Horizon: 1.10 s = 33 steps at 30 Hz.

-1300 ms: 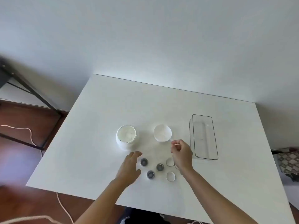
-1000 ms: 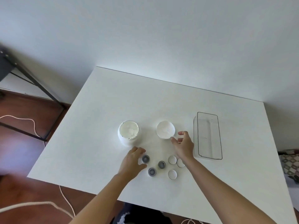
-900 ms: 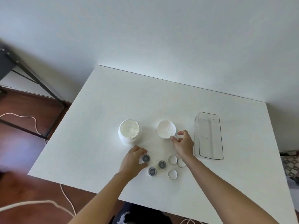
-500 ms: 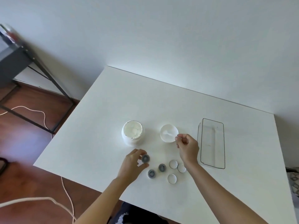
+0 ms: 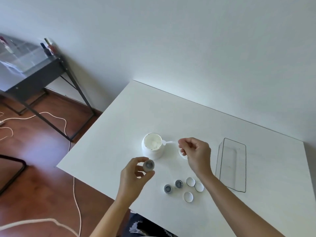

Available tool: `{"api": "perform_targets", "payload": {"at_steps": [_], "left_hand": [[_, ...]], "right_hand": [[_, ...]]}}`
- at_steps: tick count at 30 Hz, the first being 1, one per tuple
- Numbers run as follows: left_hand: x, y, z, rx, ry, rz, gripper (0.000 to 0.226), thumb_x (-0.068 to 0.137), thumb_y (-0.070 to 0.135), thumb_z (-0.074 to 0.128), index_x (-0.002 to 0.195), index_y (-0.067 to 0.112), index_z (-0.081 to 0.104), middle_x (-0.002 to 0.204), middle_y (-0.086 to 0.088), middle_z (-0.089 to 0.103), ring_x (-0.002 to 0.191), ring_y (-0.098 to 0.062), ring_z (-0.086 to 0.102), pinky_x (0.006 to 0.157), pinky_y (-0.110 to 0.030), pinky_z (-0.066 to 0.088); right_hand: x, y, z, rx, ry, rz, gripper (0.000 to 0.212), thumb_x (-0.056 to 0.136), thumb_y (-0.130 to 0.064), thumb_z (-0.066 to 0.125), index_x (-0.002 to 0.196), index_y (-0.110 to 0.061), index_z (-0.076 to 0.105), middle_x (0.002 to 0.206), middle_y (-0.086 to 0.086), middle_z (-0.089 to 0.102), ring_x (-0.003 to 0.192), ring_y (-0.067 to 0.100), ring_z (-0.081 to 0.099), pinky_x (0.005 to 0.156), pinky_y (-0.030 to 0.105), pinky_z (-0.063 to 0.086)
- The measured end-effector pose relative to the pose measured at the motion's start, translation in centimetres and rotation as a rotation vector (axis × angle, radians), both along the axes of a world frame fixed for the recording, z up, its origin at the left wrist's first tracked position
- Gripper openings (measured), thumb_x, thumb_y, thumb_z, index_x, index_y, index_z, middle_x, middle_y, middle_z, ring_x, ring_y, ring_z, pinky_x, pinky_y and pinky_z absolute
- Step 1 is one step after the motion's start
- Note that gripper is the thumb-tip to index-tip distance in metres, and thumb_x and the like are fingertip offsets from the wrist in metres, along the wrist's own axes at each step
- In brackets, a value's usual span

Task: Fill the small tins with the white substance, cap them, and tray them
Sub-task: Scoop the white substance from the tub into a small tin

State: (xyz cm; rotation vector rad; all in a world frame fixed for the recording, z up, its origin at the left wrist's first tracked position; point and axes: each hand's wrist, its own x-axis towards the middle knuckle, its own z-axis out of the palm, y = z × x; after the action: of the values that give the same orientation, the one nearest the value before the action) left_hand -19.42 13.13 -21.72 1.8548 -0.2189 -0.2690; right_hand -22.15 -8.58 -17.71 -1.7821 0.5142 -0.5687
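My left hand (image 5: 132, 175) pinches a small open tin (image 5: 148, 165) and holds it lifted just in front of the white jar (image 5: 152, 148), which is open and full of white substance. My right hand (image 5: 196, 153) pinches the handle of a small white spoon (image 5: 168, 142); its bowl sits at the jar's right rim. Two more open tins (image 5: 168, 188) (image 5: 178, 183) stand near the table's front edge, with three white caps (image 5: 190, 181) (image 5: 199, 186) (image 5: 188, 197) to their right. The clear tray (image 5: 232, 165) holds nothing.
The jar's white lid (image 5: 181, 153) lies mostly hidden under my right hand. The white table (image 5: 119, 134) ends close in front of the tins. A dark side table (image 5: 39, 74) and white cables (image 5: 51, 117) occupy the floor on the left.
My left hand lifted one tin off the table toward the jar. My right hand took the spoon from the lid and carried it left to the jar. The camera swung left.
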Motion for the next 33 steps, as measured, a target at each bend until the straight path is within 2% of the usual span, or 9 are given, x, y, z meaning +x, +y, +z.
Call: {"api": "perform_targets", "payload": {"at_steps": [4, 8, 10, 13, 15, 17, 22, 28, 33], "left_hand": [[-1.9, 1.5, -1.9, -0.030, 0.100, 0.047, 0.033, 0.077, 0.005, 0.083, 0.098, 0.025, 0.070, 0.079, 0.002, 0.074, 0.063, -0.009, 0.062, 0.062, -0.014, 0.047], [-3.2, 2.0, -3.2, -0.032, 0.169, 0.051, 0.034, 0.076, 0.005, 0.084, 0.096, 0.029, 0.070, 0.075, 0.006, 0.075, 0.061, -0.007, 0.063, 0.064, -0.014, 0.049], [-3.9, 2.1, -3.8, -0.035, 0.199, 0.049, 0.035, 0.075, 0.005, 0.085, 0.097, 0.028, 0.071, 0.078, 0.005, 0.076, 0.064, -0.008, 0.066, 0.069, -0.017, 0.053], [-4.6, 2.1, -4.6, -0.035, 0.214, 0.055, 0.036, 0.074, 0.003, 0.086, 0.097, 0.027, 0.071, 0.083, 0.008, 0.077, 0.069, -0.009, 0.070, 0.073, -0.020, 0.056], [-5.0, 2.1, -5.1, -0.040, 0.229, 0.067, 0.038, 0.073, 0.003, 0.086, 0.097, 0.028, 0.071, 0.082, 0.008, 0.078, 0.070, -0.009, 0.071, 0.072, -0.018, 0.055], [-5.3, 2.2, -5.7, -0.039, 0.241, 0.081, 0.038, 0.073, 0.003, 0.087, 0.097, 0.028, 0.070, 0.083, 0.008, 0.078, 0.072, -0.009, 0.073, 0.073, -0.017, 0.055], [-5.8, 2.5, -6.5, -0.042, 0.259, 0.112, 0.038, 0.073, 0.004, 0.087, 0.097, 0.027, 0.069, 0.082, 0.006, 0.079, 0.074, -0.009, 0.073, 0.073, -0.013, 0.053], [-5.9, 2.7, -7.0, -0.038, 0.257, 0.148, 0.038, 0.074, 0.001, 0.086, 0.095, 0.028, 0.069, 0.082, 0.006, 0.079, 0.075, -0.010, 0.073, 0.074, -0.013, 0.053], [-6.2, 2.9, -7.4, -0.024, 0.259, 0.180, 0.038, 0.075, 0.001, 0.084, 0.096, 0.028, 0.068, 0.080, 0.006, 0.078, 0.077, -0.011, 0.074, 0.075, -0.014, 0.053]], "right_hand": [[0.1, 1.3, -2.4, -0.205, 0.124, 0.096, 0.013, 0.083, -0.020, 0.072, 0.071, -0.016, 0.072, 0.060, -0.010, 0.067, 0.056, 0.003, 0.060, 0.056, 0.013, 0.045], [0.5, 1.9, -4.8, -0.509, 0.271, 0.184, 0.017, 0.085, -0.029, 0.069, 0.074, -0.016, 0.069, 0.066, -0.005, 0.065, 0.062, 0.014, 0.057, 0.056, 0.028, 0.043], [0.5, 2.3, -6.0, -0.715, 0.321, 0.244, 0.021, 0.088, -0.032, 0.065, 0.076, -0.015, 0.068, 0.070, -0.001, 0.061, 0.064, 0.017, 0.053, 0.055, 0.029, 0.041], [0.6, 2.8, -7.5, -0.989, 0.410, 0.384, 0.023, 0.091, -0.026, 0.061, 0.075, -0.011, 0.065, 0.073, 0.005, 0.057, 0.067, 0.024, 0.054, 0.053, 0.029, 0.039], [0.3, 3.2, -8.1, -1.102, 0.442, 0.461, 0.023, 0.084, -0.014, 0.070, 0.063, -0.008, 0.062, 0.065, 0.008, 0.055, 0.057, 0.027, 0.054, 0.050, 0.027, 0.032], [0.0, 3.4, -8.8, -1.106, 0.488, 0.504, 0.025, 0.080, -0.008, 0.073, 0.059, -0.007, 0.060, 0.062, 0.008, 0.051, 0.052, 0.028, 0.052, 0.051, 0.027, 0.029], [-0.1, 3.6, -10.9, -1.038, 0.593, 0.550, 0.025, 0.099, -0.019, 0.047, 0.081, -0.008, 0.061, 0.076, 0.001, 0.038, 0.066, 0.022, 0.041, 0.062, 0.029, 0.025], [0.1, 4.3, -11.7, -0.739, 0.705, 0.484, 0.028, 0.098, -0.026, 0.049, 0.078, -0.008, 0.057, 0.084, 0.004, 0.052, 0.071, 0.021, 0.047, 0.060, 0.028, 0.032], [0.0, 4.0, -12.0, -0.465, 0.730, 0.380, 0.034, 0.094, -0.024, 0.056, 0.063, -0.010, 0.051, 0.062, -0.001, 0.053, 0.061, 0.022, 0.050, 0.054, 0.027, 0.038]]}}
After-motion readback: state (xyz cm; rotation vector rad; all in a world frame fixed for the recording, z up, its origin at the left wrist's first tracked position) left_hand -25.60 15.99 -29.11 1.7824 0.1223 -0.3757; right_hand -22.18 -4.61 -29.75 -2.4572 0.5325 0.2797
